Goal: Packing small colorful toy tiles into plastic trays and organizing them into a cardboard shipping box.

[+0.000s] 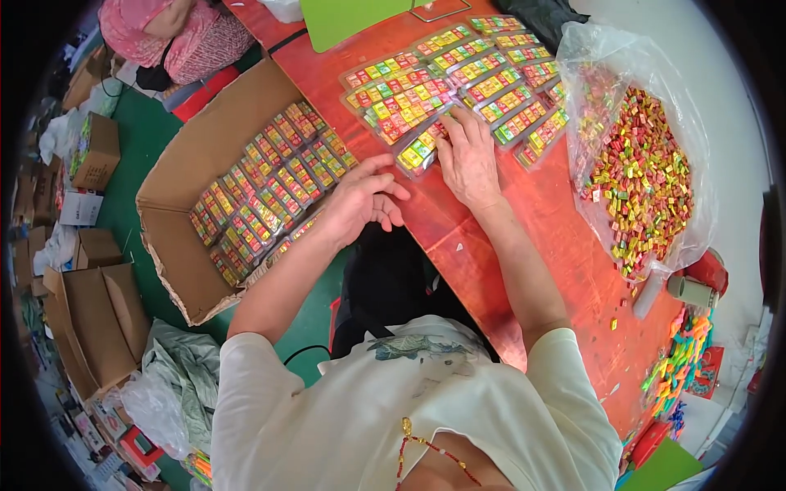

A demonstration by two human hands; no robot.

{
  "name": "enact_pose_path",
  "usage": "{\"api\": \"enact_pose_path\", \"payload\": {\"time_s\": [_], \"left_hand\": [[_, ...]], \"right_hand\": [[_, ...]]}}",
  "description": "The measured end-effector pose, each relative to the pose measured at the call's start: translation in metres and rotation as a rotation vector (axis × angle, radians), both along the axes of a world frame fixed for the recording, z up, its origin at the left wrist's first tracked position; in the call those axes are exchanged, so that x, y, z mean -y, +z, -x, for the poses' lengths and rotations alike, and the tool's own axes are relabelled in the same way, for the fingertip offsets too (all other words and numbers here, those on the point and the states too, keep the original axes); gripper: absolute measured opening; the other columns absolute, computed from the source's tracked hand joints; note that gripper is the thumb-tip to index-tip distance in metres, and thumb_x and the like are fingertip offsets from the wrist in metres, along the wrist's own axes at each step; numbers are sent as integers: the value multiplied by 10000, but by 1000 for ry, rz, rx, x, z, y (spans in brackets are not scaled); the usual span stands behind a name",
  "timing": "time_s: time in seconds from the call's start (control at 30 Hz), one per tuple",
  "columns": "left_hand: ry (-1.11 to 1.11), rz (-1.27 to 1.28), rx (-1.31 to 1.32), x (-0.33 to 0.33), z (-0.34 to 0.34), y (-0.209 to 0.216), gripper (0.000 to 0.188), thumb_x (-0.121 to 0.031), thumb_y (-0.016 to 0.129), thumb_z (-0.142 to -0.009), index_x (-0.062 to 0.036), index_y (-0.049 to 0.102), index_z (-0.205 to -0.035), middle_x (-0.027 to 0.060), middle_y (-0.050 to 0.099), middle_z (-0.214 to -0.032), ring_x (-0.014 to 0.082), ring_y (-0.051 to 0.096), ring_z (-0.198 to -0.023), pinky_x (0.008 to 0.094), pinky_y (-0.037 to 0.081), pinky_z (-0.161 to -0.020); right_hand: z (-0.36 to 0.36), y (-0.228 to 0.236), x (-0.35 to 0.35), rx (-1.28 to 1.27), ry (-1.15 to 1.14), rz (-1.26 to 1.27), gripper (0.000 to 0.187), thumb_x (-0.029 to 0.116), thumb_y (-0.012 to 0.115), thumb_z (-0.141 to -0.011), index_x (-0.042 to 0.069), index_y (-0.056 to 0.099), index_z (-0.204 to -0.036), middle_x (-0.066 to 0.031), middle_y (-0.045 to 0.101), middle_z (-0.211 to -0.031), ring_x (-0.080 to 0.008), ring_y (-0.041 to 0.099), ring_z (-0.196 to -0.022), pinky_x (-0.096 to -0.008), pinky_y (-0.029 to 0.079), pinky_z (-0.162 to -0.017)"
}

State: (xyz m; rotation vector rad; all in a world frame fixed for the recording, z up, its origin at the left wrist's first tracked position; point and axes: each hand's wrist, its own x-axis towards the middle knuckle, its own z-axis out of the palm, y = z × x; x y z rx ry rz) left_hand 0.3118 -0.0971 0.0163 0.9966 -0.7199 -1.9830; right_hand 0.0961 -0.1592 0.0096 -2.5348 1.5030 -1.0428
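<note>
My right hand has its thumb and fingertips on the right end of a small clear plastic tray near the table's edge. Small yellow, green and red blocks fill that tray. To its left, my left hand is empty, with fingers apart and slightly curled, between the table edge and the cardboard box. More filled trays lie in rows just beyond my right hand. Inside the open cardboard box on my left, several similar trays are packed in rows.
A large clear plastic bag of loose coloured blocks lies on the right of the red table. Beside it are a greenish cup and colourful plastic pieces. Another person in pink sits at the far left.
</note>
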Motion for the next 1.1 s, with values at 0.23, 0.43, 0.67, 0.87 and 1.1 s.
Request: {"api": "enact_pose_path", "payload": {"time_s": [0.23, 0.43, 0.67, 0.87, 1.1], "left_hand": [[-189, -17, 122, -19, 6, 12, 511, -243, 496, -1004, -31, 353, -1446, 132, 646, -933, 198, 666, -652, 282, 519, -545], [-4, 146, 412, -17, 13, 14, 493, -328, 495, -1010, -24, 465, -1397, 35, 575, -833, 82, 526, -564, 219, 390, -493], [-80, 232, 579, -16, 28, 20, 568, -374, 528, -963, 0, 473, -1387, 54, 574, -727, 121, 507, -503, 272, 396, -479], [-135, 159, 545, -10, 27, 28, 579, -393, 514, -966, 4, 455, -1384, 72, 583, -695, 130, 519, -460, 271, 376, -433], [-256, 186, 564, 5, 33, 36, 551, -372, 469, -1013, 9, 397, -1405, 79, 606, -735, 107, 550, -469, 222, 359, -404]], "right_hand": [[13, -1, -15, 103, 160, -73, 319, 111, 600, -910, -2, 599, -1208, -176, 521, -1325, -383, 465, -1262, -468, 390, -1073], [7, -5, -12, 218, 58, -75, 326, 140, 604, -930, 18, 597, -1232, -234, 409, -1426, -417, 405, -1310, -474, 359, -1097], [-1, -5, 0, 203, 8, -116, 387, 120, 603, -903, -19, 555, -1261, -233, 430, -1385, -428, 385, -1325, -491, 343, -1112], [1, -4, -9, 209, 121, -165, 388, 87, 596, -874, -11, 562, -1248, -202, 463, -1355, -415, 388, -1330, -479, 351, -1113], [3, -8, -9, 320, 118, -195, 407, 49, 550, -832, 15, 581, -1236, -223, 381, -1454, -431, 365, -1356, -475, 334, -1129]]}}
